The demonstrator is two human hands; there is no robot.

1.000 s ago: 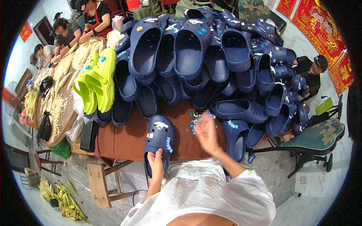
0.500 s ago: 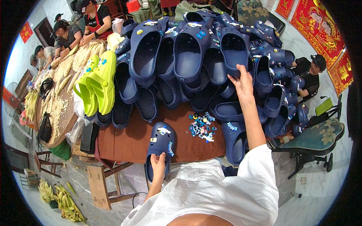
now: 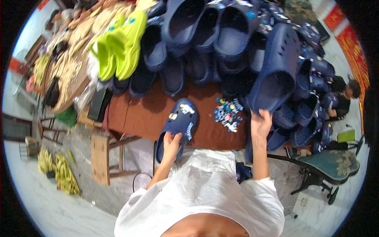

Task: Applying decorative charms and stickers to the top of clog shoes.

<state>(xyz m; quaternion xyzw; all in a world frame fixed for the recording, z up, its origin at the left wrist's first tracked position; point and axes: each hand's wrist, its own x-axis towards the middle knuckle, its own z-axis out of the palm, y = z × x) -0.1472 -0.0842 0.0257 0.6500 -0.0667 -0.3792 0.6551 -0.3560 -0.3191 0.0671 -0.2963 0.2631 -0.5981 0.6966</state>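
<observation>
Gripping the heel end of a navy clog with charms point(image 3: 178, 122), the left hand point(image 3: 170, 143) has its fingers curled over the rim of the shoe's opening, so the shoe stretches away from the fingertips toward the far side of the brown table point(image 3: 138, 116), its toe pointing up and slightly right and its heel hanging off the near table edge. Small pale charms sit on its upper, well beyond the fingers. The right hand point(image 3: 260, 123) is raised and closed on the heel edge of a large plain navy clog point(image 3: 274, 71), which rises steeply above the fingers with its opening facing the camera; the fingers wrap the lower rim and the rest of the shoe is clear of the hand, leaning against the pile of navy clogs point(image 3: 213, 35) behind it. Between the two hands, on the bare tabletop, lies a small heap of coloured charms point(image 3: 228, 112), just left of the right hand and apart from both shoes. A pair of lime green clogs point(image 3: 120, 45) stands at the left end of the pile. Further left a tray of pale pieces point(image 3: 73, 65) is tilted on the table edge. At the far right another person point(image 3: 343, 98) sits beside more navy shoes.
</observation>
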